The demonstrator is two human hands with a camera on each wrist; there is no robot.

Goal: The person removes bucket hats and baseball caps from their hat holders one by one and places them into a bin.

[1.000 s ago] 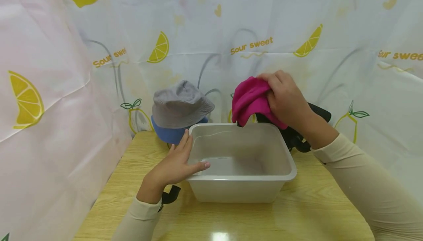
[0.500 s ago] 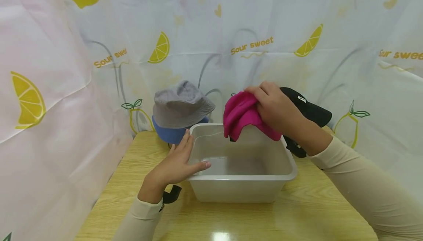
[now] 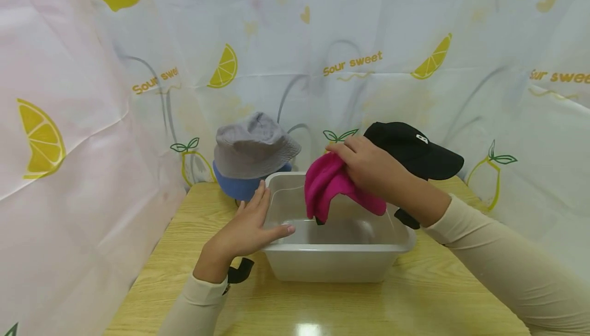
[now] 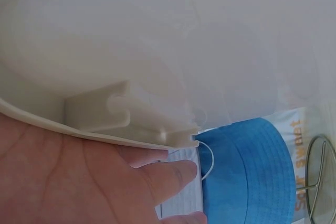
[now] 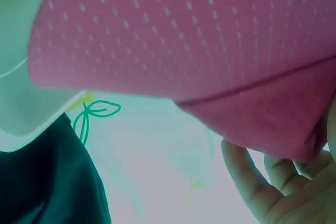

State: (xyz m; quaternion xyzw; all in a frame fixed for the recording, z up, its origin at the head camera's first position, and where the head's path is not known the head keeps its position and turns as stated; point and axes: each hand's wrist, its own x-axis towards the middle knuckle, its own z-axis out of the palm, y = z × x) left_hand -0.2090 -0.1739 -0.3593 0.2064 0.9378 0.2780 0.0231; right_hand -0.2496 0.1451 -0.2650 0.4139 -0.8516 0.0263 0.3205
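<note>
Bright pink fabric of a hat (image 3: 334, 185) hangs from my right hand (image 3: 375, 169), which pinches its top over the opening of a beige plastic tub (image 3: 329, 264). Up close in the right wrist view, a pink panel of the hat (image 5: 173, 35) shows rows of small white dots. My left hand (image 3: 246, 231) rests at the tub's left side with straight fingers along the rim and the thumb pointing inward over it. In the left wrist view, the palm (image 4: 68, 177) lies against the tub's outer edge (image 4: 105, 141). The tub's visible inside holds nothing.
Behind the tub on the left, a grey bucket hat (image 3: 253, 146) sits on top of a blue hat (image 3: 235, 187). A black cap (image 3: 410, 149) with a white letter stands at the back right. Lemon-printed cloth (image 3: 295, 28) encloses the wooden table (image 3: 258, 305).
My right hand has brought the pink hat down and left, from above the tub's back right rim to over its opening, uncovering the black cap. The left hand has stayed still.
</note>
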